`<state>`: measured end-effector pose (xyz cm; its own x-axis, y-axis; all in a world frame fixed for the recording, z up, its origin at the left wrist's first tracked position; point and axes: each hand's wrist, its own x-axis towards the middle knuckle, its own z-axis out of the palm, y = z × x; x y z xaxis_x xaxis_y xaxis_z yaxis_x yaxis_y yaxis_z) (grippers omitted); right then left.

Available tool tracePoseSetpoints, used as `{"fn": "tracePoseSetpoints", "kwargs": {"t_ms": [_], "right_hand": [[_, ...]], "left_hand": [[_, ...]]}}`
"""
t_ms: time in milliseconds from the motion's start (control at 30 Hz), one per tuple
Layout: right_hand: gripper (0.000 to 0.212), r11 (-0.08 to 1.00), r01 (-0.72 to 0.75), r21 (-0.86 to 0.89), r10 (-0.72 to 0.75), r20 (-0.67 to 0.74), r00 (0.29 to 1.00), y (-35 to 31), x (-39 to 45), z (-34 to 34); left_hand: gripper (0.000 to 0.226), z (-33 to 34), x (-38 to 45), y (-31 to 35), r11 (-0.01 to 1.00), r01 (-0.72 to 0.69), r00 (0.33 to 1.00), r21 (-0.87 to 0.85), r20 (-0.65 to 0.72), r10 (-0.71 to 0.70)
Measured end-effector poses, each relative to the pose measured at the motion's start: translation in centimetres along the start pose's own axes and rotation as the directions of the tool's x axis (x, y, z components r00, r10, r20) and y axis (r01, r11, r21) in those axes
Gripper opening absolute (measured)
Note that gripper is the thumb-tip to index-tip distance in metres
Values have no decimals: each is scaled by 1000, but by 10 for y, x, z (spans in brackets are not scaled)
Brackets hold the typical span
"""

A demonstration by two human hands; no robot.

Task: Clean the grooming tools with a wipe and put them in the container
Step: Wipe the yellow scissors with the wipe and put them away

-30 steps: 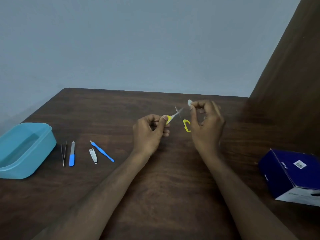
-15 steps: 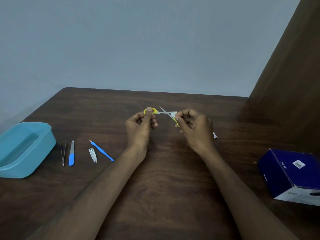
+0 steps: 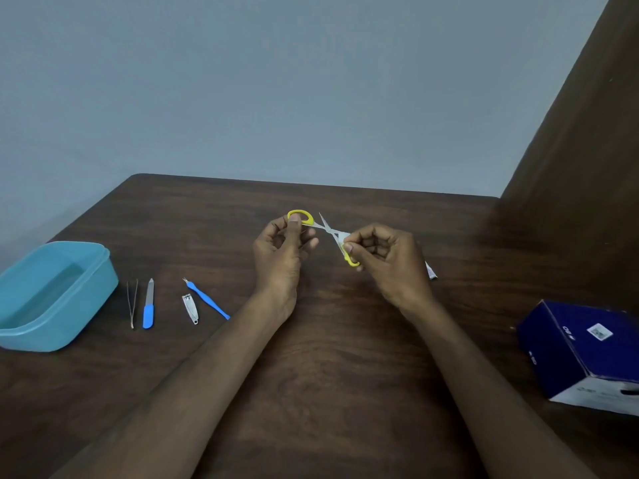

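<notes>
Left hand point(image 3: 280, 250) pinches one yellow handle of the opened scissors point(image 3: 328, 233); right hand point(image 3: 387, 261) pinches the other above the desk point(image 3: 328, 375).

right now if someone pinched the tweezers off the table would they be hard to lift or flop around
The tweezers look like thin metal, so probably stiff and very light. They lie flat on the table, so a pinch may slip off the low, smooth sides. The two narrow arms would likely squeeze together under the grip.
</notes>
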<state>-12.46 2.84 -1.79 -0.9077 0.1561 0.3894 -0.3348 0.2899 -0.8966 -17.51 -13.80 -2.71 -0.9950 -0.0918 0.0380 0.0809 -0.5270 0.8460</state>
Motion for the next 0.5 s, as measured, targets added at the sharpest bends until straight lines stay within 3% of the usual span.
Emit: {"fn": "tracePoseSetpoints", "kwargs": {"t_ms": [133,233,500], "right_hand": [[12,989,13,-148,-35,-143,989,3,3,-2],[6,941,123,-314,-197,-216,956,-2,0,-1],[6,787,332,-520,-429,-75,900,-6,-3,4]], "left_hand": [[19,0,0,2,1000,26,1000,2,-18,-26],[19,1,0,2,1000,25,1000,17,-12,-24],[17,7,-7,4,999,30,986,-10,164,-28]]}}
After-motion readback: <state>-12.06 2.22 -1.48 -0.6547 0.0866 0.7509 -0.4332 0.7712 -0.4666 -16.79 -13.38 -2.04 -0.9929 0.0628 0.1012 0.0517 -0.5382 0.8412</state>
